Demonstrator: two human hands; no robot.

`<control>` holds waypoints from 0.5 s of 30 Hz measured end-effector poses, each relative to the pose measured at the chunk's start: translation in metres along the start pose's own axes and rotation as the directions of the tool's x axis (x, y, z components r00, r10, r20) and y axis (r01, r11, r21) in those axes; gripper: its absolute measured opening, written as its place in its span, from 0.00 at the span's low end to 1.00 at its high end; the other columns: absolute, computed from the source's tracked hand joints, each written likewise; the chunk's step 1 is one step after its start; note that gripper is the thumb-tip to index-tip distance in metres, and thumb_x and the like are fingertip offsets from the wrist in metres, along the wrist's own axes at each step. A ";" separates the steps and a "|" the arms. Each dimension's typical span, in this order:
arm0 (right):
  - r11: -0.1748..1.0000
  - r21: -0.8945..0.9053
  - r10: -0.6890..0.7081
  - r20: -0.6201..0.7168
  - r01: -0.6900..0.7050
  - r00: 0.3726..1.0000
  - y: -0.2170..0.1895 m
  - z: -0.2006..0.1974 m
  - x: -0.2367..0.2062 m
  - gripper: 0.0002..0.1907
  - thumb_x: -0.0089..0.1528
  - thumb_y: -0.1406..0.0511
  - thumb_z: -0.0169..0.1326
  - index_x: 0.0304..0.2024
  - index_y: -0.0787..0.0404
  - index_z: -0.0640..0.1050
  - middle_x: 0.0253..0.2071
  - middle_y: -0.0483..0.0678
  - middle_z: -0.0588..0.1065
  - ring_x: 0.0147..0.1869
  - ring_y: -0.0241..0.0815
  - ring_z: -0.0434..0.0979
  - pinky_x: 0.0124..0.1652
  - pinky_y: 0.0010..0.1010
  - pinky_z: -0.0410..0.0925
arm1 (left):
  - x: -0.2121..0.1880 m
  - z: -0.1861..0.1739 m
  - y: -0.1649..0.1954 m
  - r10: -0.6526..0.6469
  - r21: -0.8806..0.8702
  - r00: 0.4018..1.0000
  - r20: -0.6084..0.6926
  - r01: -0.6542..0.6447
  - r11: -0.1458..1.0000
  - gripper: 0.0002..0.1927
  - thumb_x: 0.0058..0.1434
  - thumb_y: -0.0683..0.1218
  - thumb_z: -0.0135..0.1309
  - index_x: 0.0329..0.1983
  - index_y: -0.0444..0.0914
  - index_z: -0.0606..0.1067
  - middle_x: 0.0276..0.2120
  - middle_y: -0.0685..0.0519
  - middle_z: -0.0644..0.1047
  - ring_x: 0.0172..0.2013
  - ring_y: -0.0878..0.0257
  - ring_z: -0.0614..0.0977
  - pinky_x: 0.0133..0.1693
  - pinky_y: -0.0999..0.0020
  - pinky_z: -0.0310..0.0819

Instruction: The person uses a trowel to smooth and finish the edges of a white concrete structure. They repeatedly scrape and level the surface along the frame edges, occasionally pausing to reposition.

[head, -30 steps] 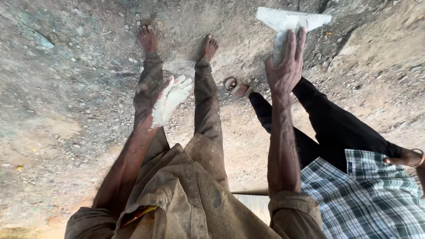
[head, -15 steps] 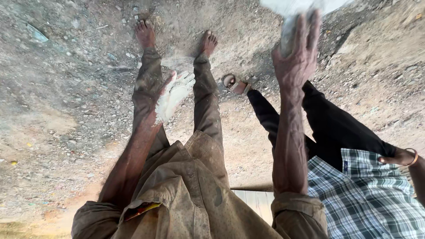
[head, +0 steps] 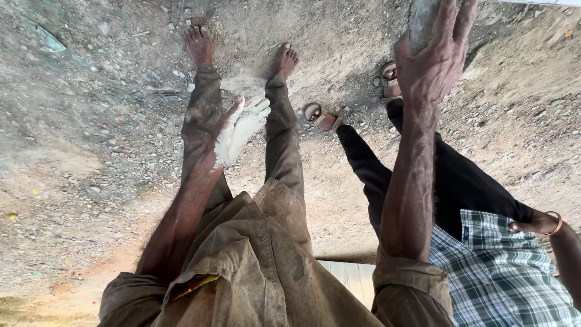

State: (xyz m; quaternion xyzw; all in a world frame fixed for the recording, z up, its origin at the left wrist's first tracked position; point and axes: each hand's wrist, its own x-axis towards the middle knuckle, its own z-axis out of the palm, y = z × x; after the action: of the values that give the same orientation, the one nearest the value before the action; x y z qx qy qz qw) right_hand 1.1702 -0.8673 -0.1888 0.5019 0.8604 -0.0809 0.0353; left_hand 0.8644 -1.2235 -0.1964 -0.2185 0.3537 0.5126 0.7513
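Bare, stony ground (head: 78,139) fills most of the view, grey gravel on one side and paler dust on the other. Over it stands the person in dusty brown trousers (head: 281,142) and a brown shirt (head: 254,272), barefoot. Beside them stands a second person in black trousers (head: 460,181), a checked shirt (head: 502,272) and sandals, with a bangle (head: 555,223) on one wrist. The person's right hand (head: 437,57) reaches up and out, its fingers curled around a pale grey rounded piece (head: 422,21) at the top edge of the view; a thin white edge (head: 544,2) runs away from it, but too little shows to tell what the whole thing is. The grip looks like a loose wrap, not a pinch. The left hand (head: 242,128) hangs low between the legs, fingers together and slightly bent, holding nothing, and it is coated in white powder. The grey piece seems stiff and dusty, so it may be slippery under dry fingers; its weight cannot be told. A full wrap around the rounded part would likely hold best.
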 end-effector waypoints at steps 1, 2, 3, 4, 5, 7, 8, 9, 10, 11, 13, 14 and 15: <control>0.999 -0.032 -0.036 -0.026 0.035 0.999 0.002 0.003 0.000 0.51 0.61 0.64 0.63 0.84 0.47 0.53 0.85 0.52 0.46 0.87 0.53 0.62 0.66 0.45 0.79 | 0.000 -0.001 0.001 -0.002 0.006 1.000 0.005 0.002 1.000 0.46 0.73 0.67 0.43 0.81 0.31 0.54 0.80 0.40 0.58 0.79 0.48 0.60 0.77 0.53 0.50; 0.998 -0.045 -0.044 -0.036 0.042 0.998 0.004 0.007 0.000 0.51 0.62 0.64 0.63 0.84 0.47 0.53 0.85 0.52 0.45 0.87 0.54 0.61 0.67 0.44 0.78 | 0.000 -0.003 0.001 -0.006 0.015 1.000 0.005 0.005 1.000 0.46 0.73 0.67 0.43 0.81 0.31 0.54 0.80 0.40 0.58 0.79 0.49 0.59 0.77 0.53 0.49; 0.997 -0.058 -0.053 -0.046 0.050 0.998 0.006 0.011 0.000 0.51 0.63 0.64 0.63 0.84 0.48 0.52 0.85 0.52 0.45 0.87 0.54 0.61 0.67 0.43 0.78 | 0.001 -0.004 0.001 -0.010 0.020 1.000 0.004 0.010 1.000 0.46 0.73 0.68 0.42 0.81 0.31 0.53 0.80 0.40 0.58 0.79 0.50 0.59 0.77 0.53 0.48; 0.998 -0.047 -0.036 -0.040 0.034 0.999 0.007 0.015 0.001 0.50 0.64 0.63 0.63 0.85 0.48 0.53 0.85 0.53 0.45 0.87 0.54 0.62 0.67 0.43 0.78 | 0.002 -0.006 0.000 -0.014 0.025 1.000 -0.002 0.014 1.000 0.46 0.73 0.68 0.42 0.81 0.32 0.53 0.80 0.41 0.57 0.80 0.50 0.58 0.77 0.54 0.47; 0.998 -0.053 -0.038 -0.042 0.036 0.998 0.008 0.018 0.001 0.50 0.65 0.63 0.63 0.85 0.48 0.54 0.85 0.54 0.46 0.86 0.54 0.63 0.67 0.43 0.79 | 0.003 -0.008 -0.002 -0.016 0.015 1.000 0.000 0.016 1.000 0.46 0.73 0.68 0.42 0.81 0.31 0.53 0.80 0.41 0.57 0.80 0.50 0.58 0.77 0.53 0.47; 0.995 -0.082 -0.055 -0.061 0.049 0.997 0.006 0.019 -0.003 0.48 0.65 0.62 0.63 0.84 0.49 0.56 0.85 0.55 0.47 0.85 0.54 0.65 0.66 0.44 0.81 | 0.008 -0.011 -0.004 -0.017 0.006 1.000 0.012 0.017 1.000 0.46 0.73 0.68 0.41 0.81 0.31 0.53 0.81 0.40 0.57 0.80 0.49 0.57 0.77 0.53 0.46; 0.995 -0.087 -0.046 -0.040 0.042 0.998 0.002 0.017 -0.010 0.46 0.65 0.63 0.62 0.83 0.50 0.58 0.85 0.56 0.48 0.85 0.54 0.66 0.64 0.43 0.82 | 0.010 -0.011 -0.006 -0.016 -0.007 1.000 0.010 0.016 1.000 0.46 0.74 0.68 0.42 0.81 0.31 0.53 0.81 0.40 0.57 0.80 0.49 0.57 0.77 0.53 0.46; 0.995 -0.092 -0.037 -0.020 0.035 0.999 -0.002 0.012 -0.014 0.45 0.65 0.64 0.61 0.83 0.51 0.59 0.85 0.56 0.49 0.84 0.54 0.66 0.63 0.42 0.83 | 0.011 -0.012 -0.008 -0.021 -0.018 1.000 0.007 0.021 1.000 0.46 0.74 0.68 0.42 0.81 0.31 0.53 0.81 0.40 0.57 0.80 0.49 0.57 0.77 0.53 0.46; 0.997 -0.080 -0.016 0.026 0.018 1.000 -0.009 0.006 -0.026 0.44 0.65 0.66 0.58 0.83 0.53 0.60 0.85 0.57 0.50 0.84 0.55 0.67 0.60 0.40 0.82 | 0.012 -0.011 -0.009 -0.019 -0.030 1.000 0.010 0.019 0.999 0.46 0.74 0.68 0.42 0.81 0.31 0.52 0.81 0.39 0.56 0.80 0.49 0.57 0.77 0.52 0.46; 0.998 -0.065 0.010 0.082 -0.005 0.997 -0.013 -0.003 -0.036 0.43 0.65 0.66 0.58 0.82 0.54 0.61 0.85 0.57 0.51 0.84 0.56 0.67 0.58 0.40 0.82 | 0.013 -0.010 -0.010 -0.012 -0.020 1.000 0.025 0.013 1.000 0.46 0.74 0.68 0.42 0.82 0.31 0.52 0.81 0.39 0.56 0.80 0.48 0.58 0.78 0.52 0.46; 0.998 -0.027 0.062 0.196 -0.057 0.979 -0.023 -0.022 -0.052 0.40 0.66 0.65 0.61 0.81 0.56 0.64 0.84 0.59 0.52 0.83 0.59 0.68 0.55 0.42 0.83 | 0.013 -0.007 -0.010 0.016 -0.007 0.998 0.055 -0.016 1.000 0.47 0.74 0.68 0.43 0.82 0.30 0.52 0.81 0.39 0.56 0.80 0.47 0.58 0.78 0.52 0.46; 0.996 -0.004 0.088 0.259 -0.090 0.962 -0.026 -0.027 -0.053 0.40 0.67 0.63 0.64 0.80 0.58 0.65 0.83 0.59 0.53 0.82 0.61 0.68 0.53 0.45 0.84 | 0.013 -0.006 -0.008 0.011 -0.004 0.999 0.052 -0.010 1.000 0.47 0.74 0.68 0.43 0.81 0.30 0.52 0.81 0.39 0.57 0.80 0.47 0.59 0.78 0.52 0.47; 0.999 -0.036 0.043 0.150 -0.038 0.988 -0.028 -0.032 -0.053 0.41 0.66 0.65 0.63 0.80 0.57 0.63 0.84 0.57 0.51 0.82 0.61 0.67 0.57 0.44 0.83 | 0.013 -0.005 -0.007 0.004 -0.005 0.999 0.051 -0.003 1.000 0.47 0.74 0.68 0.43 0.81 0.30 0.52 0.80 0.39 0.57 0.80 0.47 0.59 0.78 0.51 0.47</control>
State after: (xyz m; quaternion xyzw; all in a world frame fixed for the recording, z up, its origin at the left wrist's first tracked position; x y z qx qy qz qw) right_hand 1.1729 -0.9204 -0.1470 0.5113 0.8460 -0.1035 0.1103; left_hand 0.8725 -1.2212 -0.2095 -0.2067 0.3334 0.5202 0.7586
